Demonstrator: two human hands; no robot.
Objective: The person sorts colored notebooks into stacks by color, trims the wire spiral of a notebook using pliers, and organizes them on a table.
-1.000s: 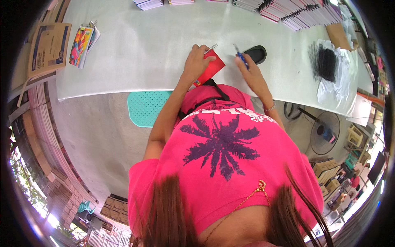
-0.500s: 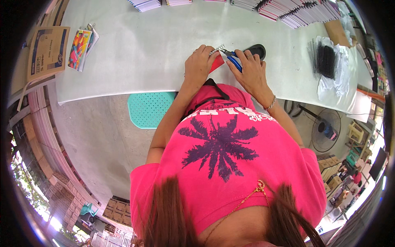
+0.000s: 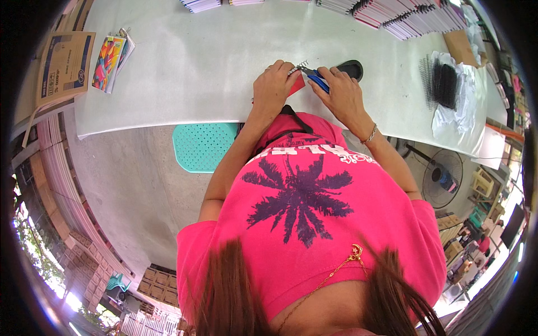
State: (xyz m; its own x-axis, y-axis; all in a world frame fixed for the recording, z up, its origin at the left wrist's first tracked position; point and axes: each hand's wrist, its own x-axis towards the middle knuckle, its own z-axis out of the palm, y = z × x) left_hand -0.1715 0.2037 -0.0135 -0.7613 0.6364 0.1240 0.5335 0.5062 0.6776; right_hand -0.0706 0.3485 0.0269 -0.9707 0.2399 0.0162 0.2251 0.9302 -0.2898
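My left hand (image 3: 273,84) is closed on a red notebook (image 3: 297,85), most of which the fingers hide. A loose end of dark wire coil (image 3: 304,63) sticks out past the notebook's top corner. In my right hand (image 3: 343,92) are pliers with blue handles (image 3: 319,83), gripped with the fingers round the handles. The jaws of the pliers lie at the coil's end, and the handles look nearly together. Just beyond my right hand a black oval dish (image 3: 352,69) rests on the table.
The pale table (image 3: 196,78) bears rows of spiral notebooks (image 3: 392,17) along its far side. Black wire coils (image 3: 444,84) lie on white plastic at the right. At the left are colourful booklets (image 3: 110,61) and a cardboard box (image 3: 66,67). A turquoise stool (image 3: 203,148) stands below the edge.
The handles of the pliers have come closer together in my right hand. My left hand keeps its hold on the notebook with hardly any shift.
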